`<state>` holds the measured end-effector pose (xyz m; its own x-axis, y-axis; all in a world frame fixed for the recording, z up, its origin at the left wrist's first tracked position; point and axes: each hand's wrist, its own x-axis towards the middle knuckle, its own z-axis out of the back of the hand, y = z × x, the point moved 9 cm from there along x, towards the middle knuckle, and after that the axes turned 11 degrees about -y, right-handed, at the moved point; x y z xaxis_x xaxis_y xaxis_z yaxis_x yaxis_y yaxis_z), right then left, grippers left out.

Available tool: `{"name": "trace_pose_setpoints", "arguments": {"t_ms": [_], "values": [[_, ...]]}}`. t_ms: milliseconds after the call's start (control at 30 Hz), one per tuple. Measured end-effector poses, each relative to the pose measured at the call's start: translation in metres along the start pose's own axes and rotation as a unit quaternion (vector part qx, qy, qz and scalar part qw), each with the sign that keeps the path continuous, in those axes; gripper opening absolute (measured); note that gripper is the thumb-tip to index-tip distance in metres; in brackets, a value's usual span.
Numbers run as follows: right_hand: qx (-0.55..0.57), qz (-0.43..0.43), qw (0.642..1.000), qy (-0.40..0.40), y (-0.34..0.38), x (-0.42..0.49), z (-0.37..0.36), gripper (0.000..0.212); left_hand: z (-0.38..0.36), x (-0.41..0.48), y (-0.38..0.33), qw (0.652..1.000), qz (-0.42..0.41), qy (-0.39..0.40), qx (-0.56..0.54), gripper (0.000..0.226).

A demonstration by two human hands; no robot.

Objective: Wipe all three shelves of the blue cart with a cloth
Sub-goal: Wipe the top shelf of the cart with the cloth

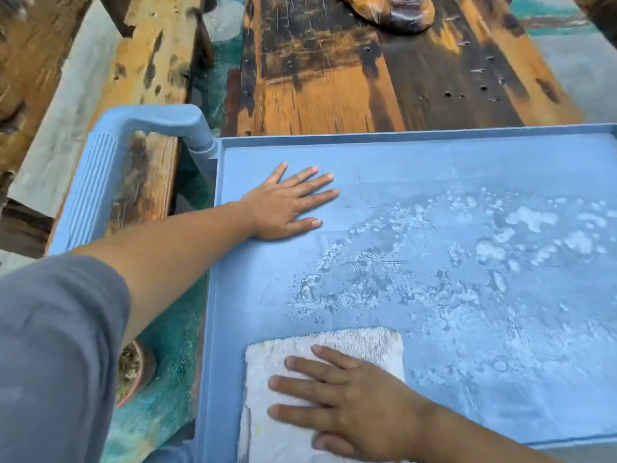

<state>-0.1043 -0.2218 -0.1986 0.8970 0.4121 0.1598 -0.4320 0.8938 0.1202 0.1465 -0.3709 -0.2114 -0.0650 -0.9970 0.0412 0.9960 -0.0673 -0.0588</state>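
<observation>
The blue cart's top shelf fills the right of the view, a shallow tray with a raised rim. White foamy and powdery residue covers its middle and right. A white terry cloth lies flat at the shelf's near left corner. My right hand presses flat on the cloth, fingers spread and pointing left. My left hand rests palm down on the bare far left of the shelf, fingers apart, holding nothing. The lower shelves are hidden under the top one.
The cart's ribbed blue handle loops out at the left. Worn wooden planks lie beyond the cart's far rim, and more timber stands at the left. A small pot sits on the teal floor below my left arm.
</observation>
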Motion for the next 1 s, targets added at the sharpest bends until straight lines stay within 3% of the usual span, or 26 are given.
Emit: {"name": "trace_pose_setpoints", "arguments": {"t_ms": [233, 433, 667, 867, 1000], "values": [[0.042, -0.038, 0.998, 0.024, -0.041, 0.02, -0.008, 0.057, 0.001, 0.0, 0.001, 1.0, 0.005, 0.0, 0.005, 0.062], [0.005, -0.152, 0.988, 0.009, -0.133, 0.022, 0.007, 0.059, 0.001, 0.001, 0.001, 1.0, 0.014, 0.0, 0.009, 0.06], [-0.038, -0.206, 0.977, 0.027, -0.217, 0.007, 0.017, 0.061, 0.003, 0.001, 0.001, 0.999, 0.031, -0.006, 0.017, 0.055], [-0.041, -0.316, 0.948, 0.018, -0.304, 0.0, 0.027, 0.069, 0.001, 0.003, 0.004, 0.999, 0.04, 0.007, 0.036, 0.068], [-0.035, -0.37, 0.928, 0.002, -0.342, 0.004, 0.025, 0.068, 0.001, 0.0, 0.004, 0.998, 0.049, 0.009, 0.037, 0.064]]}}
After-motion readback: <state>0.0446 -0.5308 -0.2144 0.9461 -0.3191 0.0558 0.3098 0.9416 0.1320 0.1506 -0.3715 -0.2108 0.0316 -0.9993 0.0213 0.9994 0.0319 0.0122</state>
